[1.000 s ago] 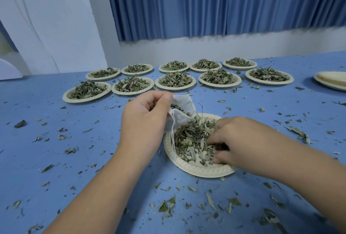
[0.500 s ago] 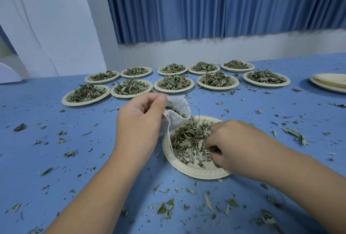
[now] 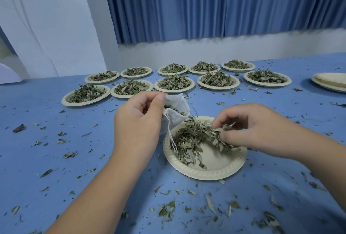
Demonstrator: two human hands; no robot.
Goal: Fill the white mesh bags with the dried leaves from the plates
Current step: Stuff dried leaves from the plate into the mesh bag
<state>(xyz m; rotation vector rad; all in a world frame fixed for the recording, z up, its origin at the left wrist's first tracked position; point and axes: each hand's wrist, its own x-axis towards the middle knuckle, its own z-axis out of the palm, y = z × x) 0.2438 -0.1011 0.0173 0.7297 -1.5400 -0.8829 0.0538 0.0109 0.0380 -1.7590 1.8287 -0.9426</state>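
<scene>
A beige paper plate lies in front of me on the blue table, with dried leaves heaped on its left half. My left hand pinches the rim of a white mesh bag and holds its mouth open above the plate's far left edge. Some leaves show inside the bag, and its white drawstring hangs down onto the plate. My right hand pinches a bunch of leaves, lifted just above the plate's right side.
Several more paper plates heaped with dried leaves stand in two rows at the back of the table. A stack of empty plates sits at the far right. Loose leaf bits are scattered over the blue tabletop.
My right hand has risen from the plate with a pinch of leaves, baring the plate's right half. My left hand still holds the bag open.
</scene>
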